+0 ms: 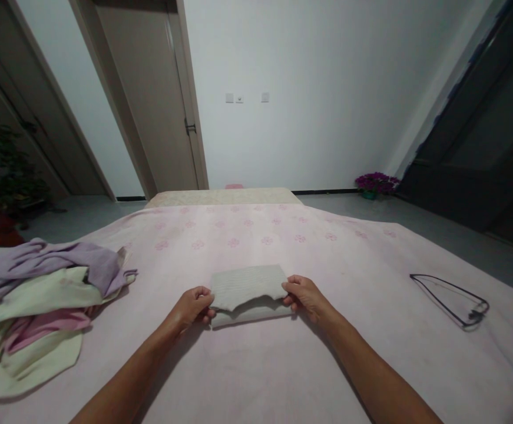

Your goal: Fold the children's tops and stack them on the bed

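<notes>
The left hand's (195, 305) thumb and fingers are pinched together on the left edge of one folded, pale grey-green ribbed cloth (245, 285); the right hand (304, 295) pinches its right edge in the same way. Between the two hands, the cloth lies in a flat rectangular bundle, its upper layer lifted in a wavy front edge above the layer beneath. It rests near the middle of one broad, pale pink cover (247, 371) printed with rows of small pink flowers.

To the left lies one loose heap of soft garments (53, 288) in lilac, pale yellow-green and pink; to the right, well apart from the hands, one thin black loop (476, 315). Beyond the cover's far edge are one beige, flat surface (221, 197) and a white wall (318, 88) bearing three small, pale plates (265, 97). One pot of purple flowers (376, 183) stands on the floor at the right.

Some fingertips are hidden under the cloth, and its layers cannot be counted. The heap is cut off at the left edge, its pieces too tangled to count. What the black loop belongs to is unclear.
</notes>
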The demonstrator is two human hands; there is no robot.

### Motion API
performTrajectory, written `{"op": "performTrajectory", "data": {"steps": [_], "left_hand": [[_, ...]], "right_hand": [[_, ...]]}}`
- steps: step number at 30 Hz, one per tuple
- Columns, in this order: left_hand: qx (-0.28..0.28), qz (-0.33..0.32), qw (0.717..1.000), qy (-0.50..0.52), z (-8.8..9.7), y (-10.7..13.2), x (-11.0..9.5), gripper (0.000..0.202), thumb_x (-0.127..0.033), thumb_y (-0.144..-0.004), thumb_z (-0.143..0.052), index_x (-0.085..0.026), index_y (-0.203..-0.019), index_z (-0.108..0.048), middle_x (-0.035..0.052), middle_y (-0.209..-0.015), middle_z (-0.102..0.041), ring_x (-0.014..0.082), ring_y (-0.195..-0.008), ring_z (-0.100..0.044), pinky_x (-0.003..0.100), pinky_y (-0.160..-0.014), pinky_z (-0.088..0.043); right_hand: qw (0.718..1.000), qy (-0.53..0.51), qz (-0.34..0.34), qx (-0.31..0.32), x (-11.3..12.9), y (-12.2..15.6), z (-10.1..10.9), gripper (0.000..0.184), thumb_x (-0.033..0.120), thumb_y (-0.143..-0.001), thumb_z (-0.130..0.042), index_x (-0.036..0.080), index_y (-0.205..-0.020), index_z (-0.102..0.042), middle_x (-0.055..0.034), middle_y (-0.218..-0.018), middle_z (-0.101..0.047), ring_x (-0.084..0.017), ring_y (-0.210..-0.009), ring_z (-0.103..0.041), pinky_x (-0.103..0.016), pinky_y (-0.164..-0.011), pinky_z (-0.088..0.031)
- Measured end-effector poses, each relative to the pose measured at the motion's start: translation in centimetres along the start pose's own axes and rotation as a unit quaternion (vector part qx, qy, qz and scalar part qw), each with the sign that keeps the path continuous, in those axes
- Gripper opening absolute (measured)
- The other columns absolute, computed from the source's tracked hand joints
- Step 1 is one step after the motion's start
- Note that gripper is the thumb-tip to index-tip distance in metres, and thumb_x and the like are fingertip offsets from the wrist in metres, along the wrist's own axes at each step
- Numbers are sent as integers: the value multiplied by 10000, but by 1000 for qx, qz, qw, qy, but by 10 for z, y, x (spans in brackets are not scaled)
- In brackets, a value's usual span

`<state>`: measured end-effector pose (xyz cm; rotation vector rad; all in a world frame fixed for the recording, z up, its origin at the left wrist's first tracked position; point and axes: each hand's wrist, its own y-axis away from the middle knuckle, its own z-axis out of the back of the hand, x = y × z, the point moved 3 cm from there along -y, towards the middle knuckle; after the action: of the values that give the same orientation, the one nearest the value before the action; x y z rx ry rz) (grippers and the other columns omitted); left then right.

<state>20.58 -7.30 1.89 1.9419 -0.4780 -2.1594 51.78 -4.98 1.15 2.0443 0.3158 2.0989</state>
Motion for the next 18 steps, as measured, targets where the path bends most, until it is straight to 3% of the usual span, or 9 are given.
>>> {"op": "performTrajectory", "data": {"steps": [4,8,11,13,15,18], "left_hand": [[-14,-31,998,-54,5,-5,12,386,-447,-641,-741,-178,-837,-546,-53,-508,-564,110,-416,-509,198,-445,-336],[-73,-91,965,-233,23,-7,4,358,-456,-764,-661,-188,-994,-600,-32,-609,-639,157,-530,-605,240,-525,-421],[-155,-199,907,-337,29,-2,-18,374,-503,-907,-511,-208,-1112,-612,54,-950,-730,223,-858,-697,342,-771,-524],[-181,-314,852,-378,20,-1,-32,394,-481,-960,-446,-210,-1200,-602,101,-1231,-673,264,-1171,-615,430,-995,-472],[-154,-405,801,-413,2,-4,-37,433,-444,-992,-408,-206,-1322,-554,118,-1427,-553,275,-1384,-439,485,-1134,-358],[-65,-439,757,-480,-25,-14,-25,519,-433,-1020,-360,-193,-1475,-429,136,-1559,-394,282,-1481,-276,522,-1183,-279]], "right_hand": [[992,122,29,-18,-7,-1,3,206,310,-754,-638,189,-885,-536,24,-558,-617,-103,-394,-488,-188,-359,-300],[958,274,67,-47,6,2,20,205,354,-803,-647,191,-914,-592,3,-647,-657,-134,-537,-584,-219,-479,-366],[897,403,123,-134,34,11,31,277,467,-920,-515,221,-927,-643,-26,-746,-693,-180,-684,-639,-274,-606,-428],[850,450,207,-178,56,15,25,321,441,-976,-416,228,-1017,-653,-56,-896,-721,-217,-836,-661,-330,-737,-473],[806,477,316,-153,68,14,8,353,390,-995,-390,205,-1177,-629,-103,-1145,-699,-251,-1087,-621,-393,-939,-457],[751,524,400,-43,57,6,-23,479,359,-1006,-380,153,-1425,-484,-142,-1490,-481,-265,-1417,-369,-462,-1170,-278]]}}
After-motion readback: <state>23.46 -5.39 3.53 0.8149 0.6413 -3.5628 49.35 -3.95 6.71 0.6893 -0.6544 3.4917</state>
